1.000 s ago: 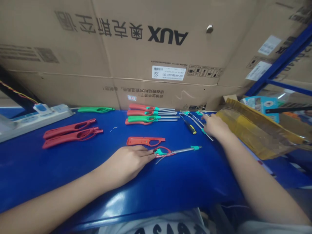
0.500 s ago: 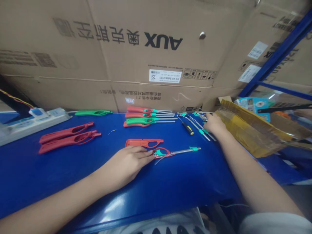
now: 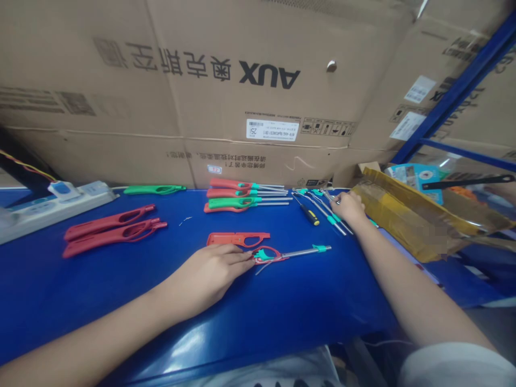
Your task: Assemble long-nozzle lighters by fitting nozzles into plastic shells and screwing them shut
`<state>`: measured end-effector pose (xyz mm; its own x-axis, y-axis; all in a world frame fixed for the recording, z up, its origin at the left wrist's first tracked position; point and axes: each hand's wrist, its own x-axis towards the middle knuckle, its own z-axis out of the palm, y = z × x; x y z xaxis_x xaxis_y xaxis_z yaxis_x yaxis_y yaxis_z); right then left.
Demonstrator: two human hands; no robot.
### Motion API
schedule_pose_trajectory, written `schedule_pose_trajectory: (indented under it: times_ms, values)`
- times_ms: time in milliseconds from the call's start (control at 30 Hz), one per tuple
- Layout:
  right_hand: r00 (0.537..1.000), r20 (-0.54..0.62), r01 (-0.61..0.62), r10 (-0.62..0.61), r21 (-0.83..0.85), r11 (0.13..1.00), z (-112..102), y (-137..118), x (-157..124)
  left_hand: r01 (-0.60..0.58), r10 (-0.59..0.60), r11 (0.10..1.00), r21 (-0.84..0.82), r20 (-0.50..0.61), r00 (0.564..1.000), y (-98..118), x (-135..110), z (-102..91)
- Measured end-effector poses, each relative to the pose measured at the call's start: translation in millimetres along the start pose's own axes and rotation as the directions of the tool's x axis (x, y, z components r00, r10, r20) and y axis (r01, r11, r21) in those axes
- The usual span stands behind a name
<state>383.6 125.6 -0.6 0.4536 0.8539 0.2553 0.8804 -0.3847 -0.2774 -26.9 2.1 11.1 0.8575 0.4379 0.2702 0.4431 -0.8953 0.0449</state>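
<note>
My left hand [image 3: 213, 271] lies over an opened red long-necked lighter [image 3: 271, 253], its fingers closed on the handle end, which they hide. A teal trigger, a thin wire and a metal tube with a teal tip show beyond the fingertips. Just behind it is a separate red handle shell [image 3: 237, 238]. At the back right, my right hand [image 3: 350, 208] pinches the silver end of a metal lighter tube [image 3: 374, 223]; its teal tip shows past my wrist, and its middle is hidden. More metal tubes with teal parts [image 3: 328, 215] lie beside that hand.
A black and yellow screwdriver [image 3: 309, 214] lies left of the tubes. Several red and green lighters [image 3: 231, 201] are stacked behind. Red handles [image 3: 115, 236], a green handle [image 3: 153, 190] and a power strip [image 3: 60, 207] sit left. A taped carton [image 3: 407, 226] stands right, before a large cardboard wall [image 3: 181, 107].
My right hand has shifted slightly left among the metal tubes, and a teal tip has come into view right of its wrist. The left hand stays on the opened lighter.
</note>
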Motion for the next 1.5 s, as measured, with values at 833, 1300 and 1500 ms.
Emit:
schedule_pose_trajectory:
  times_ms: [833,1300,1500]
  values:
    - [0.529,0.045,0.462,-0.847,0.823,0.332,-30.2,-106.6,-180.6,0.342,-0.701,0.281,-0.897,0.052,0.711,23.0,22.0,3.1]
    - [0.217,0.166,0.724,-0.962,0.633,0.273,-41.5,-94.5,-161.4,0.345,-0.663,0.061,-0.937,0.22,0.715,14.2,21.9,2.7]
    - [0.321,0.193,0.469,-0.927,0.819,0.332,-34.5,-91.9,-153.5,0.376,-0.634,0.144,-0.915,0.206,0.745,15.0,21.3,2.1]
